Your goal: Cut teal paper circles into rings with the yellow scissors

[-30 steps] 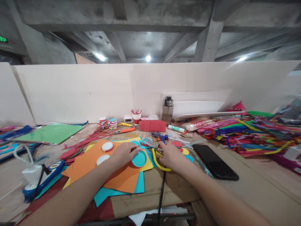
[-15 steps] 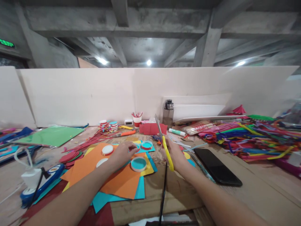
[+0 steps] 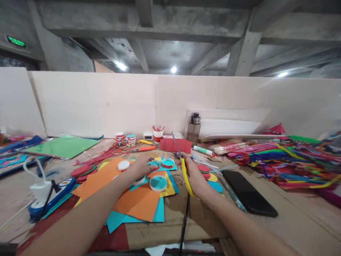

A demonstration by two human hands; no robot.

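My right hand (image 3: 194, 176) grips yellow-handled scissors (image 3: 183, 167), their blades pointing up and away from me. My left hand (image 3: 142, 165) reaches forward over the orange paper (image 3: 133, 199) and its fingers close on a small round ring with a red rim (image 3: 154, 164). A second red-rimmed teal round (image 3: 168, 163) lies just right of it. A white-rimmed teal round (image 3: 158, 183) sits between my two hands on yellow paper. A white-and-red lid (image 3: 123, 165) lies to the left of my left hand.
A black phone (image 3: 249, 192) lies right of my right hand. A heap of coloured pipe cleaners (image 3: 287, 160) fills the right side. A green sheet (image 3: 62, 147), red paper circles (image 3: 81, 171), a blue punch (image 3: 52, 199), a bottle (image 3: 194, 128) and a black cable (image 3: 183, 224) are around.
My right hand picked the scissors up off the table and lifted their blades. My left hand left the white-rimmed teal round and moved forward to the small red-rimmed ring.
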